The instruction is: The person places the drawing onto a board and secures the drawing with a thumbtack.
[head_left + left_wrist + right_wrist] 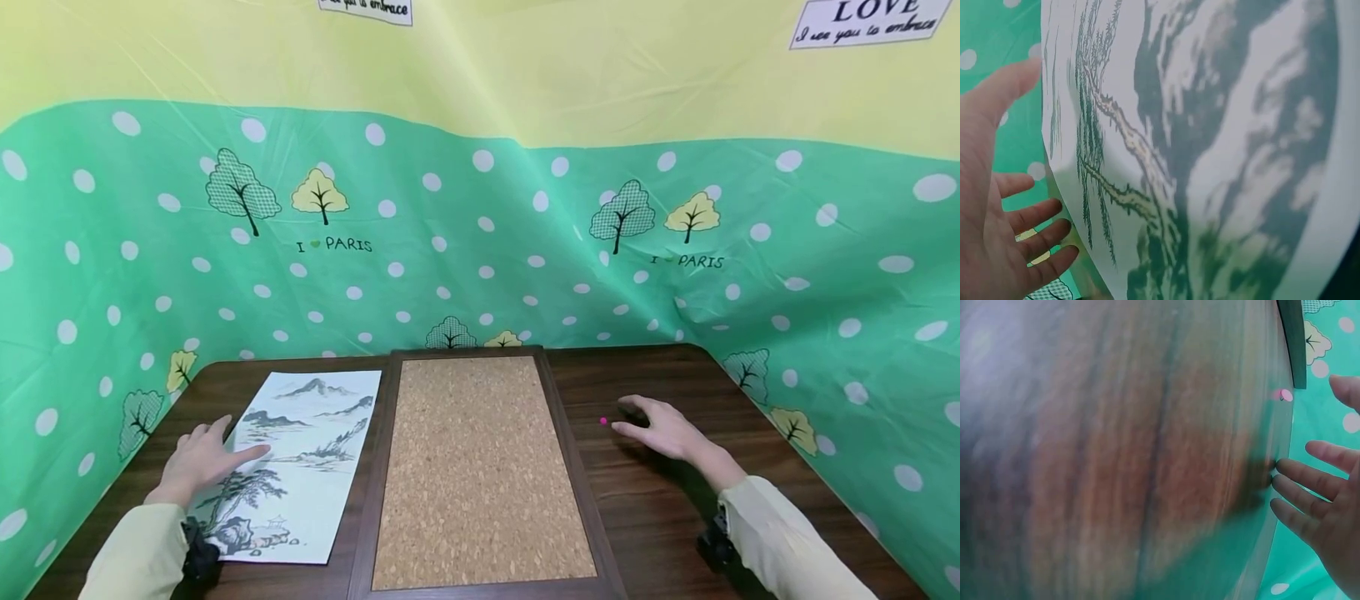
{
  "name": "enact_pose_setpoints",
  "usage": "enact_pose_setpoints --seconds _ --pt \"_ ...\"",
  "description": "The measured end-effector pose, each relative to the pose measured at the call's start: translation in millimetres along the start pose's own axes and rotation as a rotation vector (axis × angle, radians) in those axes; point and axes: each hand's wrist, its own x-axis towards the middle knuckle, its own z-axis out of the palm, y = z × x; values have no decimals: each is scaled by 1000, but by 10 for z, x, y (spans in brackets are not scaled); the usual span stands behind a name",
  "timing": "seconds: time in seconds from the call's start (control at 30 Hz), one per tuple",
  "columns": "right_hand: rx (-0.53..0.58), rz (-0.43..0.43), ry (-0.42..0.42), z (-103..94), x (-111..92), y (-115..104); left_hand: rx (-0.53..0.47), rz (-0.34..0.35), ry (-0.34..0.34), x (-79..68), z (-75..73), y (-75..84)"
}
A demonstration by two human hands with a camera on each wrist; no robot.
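Note:
A white sheet with an ink landscape print [315, 492] lies flat on the left of the table. Over its left edge my left hand [201, 462] spreads with loose fingers and holds nothing; whether it touches the paper I cannot tell. In the left wrist view the print [1222, 150] fills most of the picture beside that hand [997, 187]. On the right, a small pink pushpin [603, 421] rests on the wood. Just right of it my right hand [663, 429] reaches in with thumb and fingers apart, not touching the pin [1286, 395].
A framed cork board [480, 475] lies in the middle of the dark wooden table [622, 375], between the print and the pin. Its raised brown frame [573, 467] borders both sides. A green dotted cloth [465, 242] hangs behind and around the table.

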Motion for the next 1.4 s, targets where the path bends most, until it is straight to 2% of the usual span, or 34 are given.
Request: enact_pose_setpoints --seconds 0.13,0.3,0.47,0.63,0.8,0.93,1.2,1.4 --pt "45 -13 18 30 39 -8 -9 -35 -24 12 -22 -27" --pt "132 -25 8 62 91 -41 -24 -64 -11 27 -29 -78" --pt "207 -8 -7 97 166 -50 -90 -83 -24 24 -44 -107" --pt "233 20 -3 145 234 -82 -149 -101 -13 10 -57 -93" --pt "232 29 -6 186 290 -167 -115 -63 27 -12 -93 -55" --pt "252 46 -35 198 294 -227 -109 -37 24 -14 -118 -40" --pt "318 43 -77 176 247 -229 -193 46 59 -19 -164 -148" --pt "368 42 -97 169 238 -185 -293 72 85 -50 -262 -155"
